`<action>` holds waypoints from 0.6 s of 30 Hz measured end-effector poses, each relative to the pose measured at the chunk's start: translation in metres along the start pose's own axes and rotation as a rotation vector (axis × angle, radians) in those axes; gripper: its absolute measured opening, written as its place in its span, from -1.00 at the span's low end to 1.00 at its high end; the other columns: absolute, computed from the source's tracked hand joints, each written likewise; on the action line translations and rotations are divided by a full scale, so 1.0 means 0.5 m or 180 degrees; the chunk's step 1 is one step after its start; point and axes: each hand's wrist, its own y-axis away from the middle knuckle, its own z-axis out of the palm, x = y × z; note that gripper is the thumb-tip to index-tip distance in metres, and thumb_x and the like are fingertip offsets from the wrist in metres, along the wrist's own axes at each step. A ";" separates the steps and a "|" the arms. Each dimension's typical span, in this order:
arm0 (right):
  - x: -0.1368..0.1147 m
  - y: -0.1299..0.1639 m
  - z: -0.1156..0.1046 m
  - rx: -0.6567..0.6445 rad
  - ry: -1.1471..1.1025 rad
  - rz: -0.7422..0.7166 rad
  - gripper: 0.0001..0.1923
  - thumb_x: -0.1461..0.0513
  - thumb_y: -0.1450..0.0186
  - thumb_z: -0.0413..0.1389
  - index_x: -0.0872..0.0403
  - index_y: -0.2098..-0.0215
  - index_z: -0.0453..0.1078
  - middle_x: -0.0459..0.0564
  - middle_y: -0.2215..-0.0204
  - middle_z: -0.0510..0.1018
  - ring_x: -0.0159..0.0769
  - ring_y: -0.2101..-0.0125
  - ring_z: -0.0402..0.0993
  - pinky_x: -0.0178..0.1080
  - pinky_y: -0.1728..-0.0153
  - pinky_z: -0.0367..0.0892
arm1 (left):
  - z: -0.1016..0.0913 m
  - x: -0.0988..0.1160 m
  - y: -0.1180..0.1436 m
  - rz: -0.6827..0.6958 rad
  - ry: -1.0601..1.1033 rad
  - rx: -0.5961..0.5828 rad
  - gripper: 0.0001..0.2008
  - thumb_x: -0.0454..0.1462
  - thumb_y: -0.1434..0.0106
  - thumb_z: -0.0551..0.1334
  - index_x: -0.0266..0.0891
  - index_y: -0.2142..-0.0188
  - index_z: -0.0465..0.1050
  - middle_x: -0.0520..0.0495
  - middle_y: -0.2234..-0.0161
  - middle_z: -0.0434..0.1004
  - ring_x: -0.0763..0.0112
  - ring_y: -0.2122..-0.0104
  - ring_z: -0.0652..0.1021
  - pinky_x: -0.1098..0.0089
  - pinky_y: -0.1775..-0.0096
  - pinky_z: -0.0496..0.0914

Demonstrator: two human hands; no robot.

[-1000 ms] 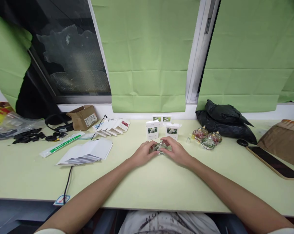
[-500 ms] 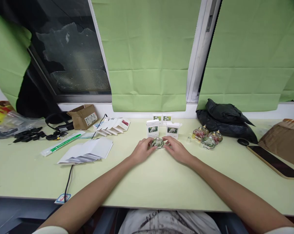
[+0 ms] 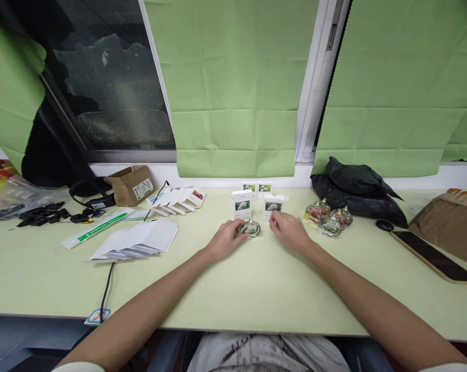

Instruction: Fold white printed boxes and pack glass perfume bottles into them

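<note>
We had the bottle (image 3: 251, 228) standing on the table (image 3: 233, 289), just in front of the two open boxes (image 3: 242, 204). Our left hand (image 3: 226, 238) cupped its left side, fingers curled against the glass. Our right hand (image 3: 290, 231) lay loose and half spread just right of the bottle, apart from it, below the right box. We judged boxing the bottle was underway; next called for picking a box.

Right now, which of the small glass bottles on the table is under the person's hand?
The lone glass bottle at table centre, touched by the left hand. The other bottles cluster to the right, beyond the right hand, untouched.
</note>
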 end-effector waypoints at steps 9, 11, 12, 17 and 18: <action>0.072 -0.006 -0.037 -0.0308 0.1413 0.1243 -0.75 0.22 -0.50 -0.06 0.19 0.08 0.40 0.31 0.21 0.64 0.06 0.20 0.66 -0.15 0.25 0.45 | -0.005 0.006 0.002 -0.0085 -0.0014 -0.0061 -0.67 0.00 -0.38 0.23 -0.08 -0.03 0.45 -0.05 0.22 0.52 0.19 0.21 0.51 0.24 0.13 0.38; 0.079 -0.006 -0.031 -0.0452 0.1378 0.1364 -0.73 0.18 -0.50 -0.03 0.22 0.04 0.39 0.35 0.22 0.64 0.08 0.19 0.67 -0.10 0.22 0.47 | -0.006 0.006 0.002 -0.0062 -0.0010 -0.0078 -0.68 0.00 -0.38 0.23 -0.08 -0.01 0.45 -0.04 0.23 0.51 0.20 0.21 0.51 0.23 0.12 0.38; 0.081 -0.006 -0.028 -0.0528 0.1354 0.1404 -0.72 0.18 -0.50 -0.03 0.23 0.03 0.39 0.37 0.22 0.64 0.08 0.18 0.67 -0.09 0.20 0.47 | -0.006 0.006 0.002 -0.0046 -0.0001 -0.0086 -0.68 0.00 -0.38 0.23 -0.08 -0.01 0.45 -0.04 0.23 0.51 0.20 0.21 0.51 0.23 0.12 0.38; 0.085 -0.006 -0.020 -0.0763 0.1269 0.1473 -0.73 0.24 -0.49 -0.04 0.29 0.01 0.37 0.41 0.22 0.64 0.07 0.14 0.67 -0.11 0.16 0.47 | -0.006 0.005 0.002 -0.0014 0.0035 -0.0102 -0.68 -0.01 -0.38 0.23 -0.08 -0.02 0.45 -0.04 0.23 0.51 0.21 0.21 0.50 0.24 0.12 0.38; 0.084 -0.006 -0.019 -0.0790 0.1267 0.1466 -0.73 0.24 -0.49 -0.04 0.29 0.00 0.36 0.41 0.22 0.64 0.07 0.14 0.66 -0.11 0.16 0.46 | -0.006 0.005 0.002 -0.0013 0.0030 -0.0102 -0.68 -0.01 -0.38 0.23 -0.08 -0.02 0.45 -0.04 0.23 0.50 0.21 0.21 0.50 0.24 0.12 0.38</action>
